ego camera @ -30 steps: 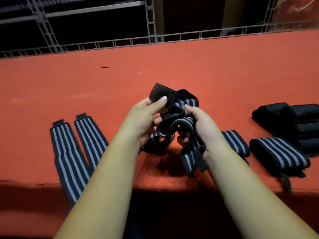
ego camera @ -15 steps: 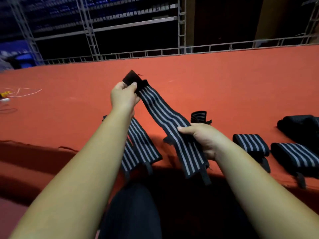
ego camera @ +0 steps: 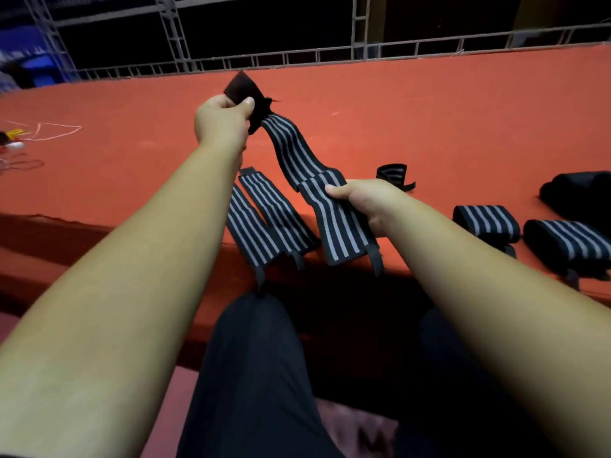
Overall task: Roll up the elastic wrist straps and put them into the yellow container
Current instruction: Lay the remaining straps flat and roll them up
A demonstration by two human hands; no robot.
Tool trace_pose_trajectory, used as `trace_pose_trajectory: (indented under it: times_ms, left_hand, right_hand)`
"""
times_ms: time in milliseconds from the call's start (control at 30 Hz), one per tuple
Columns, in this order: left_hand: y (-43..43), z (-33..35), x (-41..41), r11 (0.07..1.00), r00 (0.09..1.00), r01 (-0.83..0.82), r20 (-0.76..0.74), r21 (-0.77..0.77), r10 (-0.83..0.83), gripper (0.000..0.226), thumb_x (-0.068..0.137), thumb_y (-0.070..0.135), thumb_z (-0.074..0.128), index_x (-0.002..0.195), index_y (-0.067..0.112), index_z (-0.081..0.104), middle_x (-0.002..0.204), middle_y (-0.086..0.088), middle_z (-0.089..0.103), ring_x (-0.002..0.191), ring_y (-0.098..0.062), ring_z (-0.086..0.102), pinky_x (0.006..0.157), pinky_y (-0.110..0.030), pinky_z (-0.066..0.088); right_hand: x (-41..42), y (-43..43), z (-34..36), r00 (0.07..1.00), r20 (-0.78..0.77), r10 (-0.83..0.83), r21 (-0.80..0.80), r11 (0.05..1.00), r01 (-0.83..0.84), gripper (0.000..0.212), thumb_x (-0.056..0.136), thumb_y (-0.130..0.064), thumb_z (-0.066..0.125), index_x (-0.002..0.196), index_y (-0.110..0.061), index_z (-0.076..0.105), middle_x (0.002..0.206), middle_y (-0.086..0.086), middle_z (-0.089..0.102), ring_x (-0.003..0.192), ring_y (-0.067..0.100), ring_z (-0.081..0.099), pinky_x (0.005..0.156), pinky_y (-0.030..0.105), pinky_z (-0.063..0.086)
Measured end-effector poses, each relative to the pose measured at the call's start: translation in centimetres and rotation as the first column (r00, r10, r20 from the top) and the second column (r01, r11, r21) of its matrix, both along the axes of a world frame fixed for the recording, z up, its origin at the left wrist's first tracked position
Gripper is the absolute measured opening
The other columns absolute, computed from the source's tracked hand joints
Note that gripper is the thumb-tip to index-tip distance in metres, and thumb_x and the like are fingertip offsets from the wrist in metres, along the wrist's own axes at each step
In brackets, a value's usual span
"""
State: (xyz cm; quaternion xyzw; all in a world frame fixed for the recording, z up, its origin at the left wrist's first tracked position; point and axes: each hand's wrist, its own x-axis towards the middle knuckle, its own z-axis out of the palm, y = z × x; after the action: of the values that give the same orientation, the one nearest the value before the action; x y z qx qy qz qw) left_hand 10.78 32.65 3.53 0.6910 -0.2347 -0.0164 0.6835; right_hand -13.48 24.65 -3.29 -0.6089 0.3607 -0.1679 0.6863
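I hold one black wrist strap with grey stripes (ego camera: 291, 150) stretched between both hands above the red table (ego camera: 429, 120). My left hand (ego camera: 221, 122) pinches its plain black end, raised at the far side. My right hand (ego camera: 367, 200) grips the striped near end, which folds over and lies at the table's front edge. Two flat straps (ego camera: 264, 219) lie side by side just left of it. To the right rest two rolled striped straps (ego camera: 486, 223) (ego camera: 568, 246) and a dark pile of straps (ego camera: 582, 193). No yellow container is in view.
A small black loop piece (ego camera: 393, 175) lies behind my right hand. White string (ego camera: 49, 130) and small objects (ego camera: 11, 138) sit at the far left. A metal rail (ego camera: 330, 56) runs along the table's back edge. My dark-trousered legs (ego camera: 258, 375) are below the front edge.
The bunched strap has been pulled out to its full length: my left hand rose and moved away with the black end, while my right hand kept the striped end low. The view shifted left.
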Motion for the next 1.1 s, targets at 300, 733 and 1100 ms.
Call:
trace_pose_trajectory:
  times_ms: [300, 733, 1100]
  left_hand:
    - [0.4, -1.1, 0.7, 0.971, 0.974, 0.03, -0.21, -0.237, -0.081, 0.021, 0.103, 0.007, 0.072, 0.093, 0.015, 0.055, 0.107, -0.012, 0.075, 0.087, -0.02, 0.082, 0.078, -0.033, 0.069]
    - [-1.8, -4.3, 6.7, 0.993, 0.99, -0.118, -0.072, 0.0, 0.118, 0.028, 0.099, 0.021, 0.075, 0.08, 0.022, 0.054, 0.088, -0.005, 0.073, 0.081, -0.023, 0.078, 0.066, -0.038, 0.064]
    - [-6.6, -7.4, 14.2, 0.992, 0.995, -0.054, -0.083, 0.112, 0.064, 0.022, 0.099, 0.017, 0.074, 0.085, 0.017, 0.058, 0.082, -0.006, 0.072, 0.073, -0.023, 0.074, 0.087, -0.052, 0.066]
  right_hand:
    - [1.6, -0.4, -2.0, 0.986, -0.166, -0.019, -0.247, 0.969, -0.023, 0.037, 0.098, -0.036, 0.081, 0.12, -0.006, 0.074, 0.104, 0.01, 0.082, 0.084, 0.026, 0.079, 0.075, 0.035, 0.061]
    - [4.1, -2.4, -3.9, 0.818, -0.549, 0.171, -0.325, 0.858, -0.398, 0.031, 0.096, -0.037, 0.081, 0.112, -0.011, 0.075, 0.106, 0.011, 0.08, 0.091, 0.029, 0.078, 0.073, 0.039, 0.063]
    - [12.8, -5.0, -3.0, 0.575, -0.812, 0.101, -0.416, 0.592, -0.691, 0.06, 0.097, -0.063, 0.071, 0.076, -0.007, 0.067, 0.066, 0.009, 0.068, 0.05, 0.025, 0.063, 0.049, 0.026, 0.048]
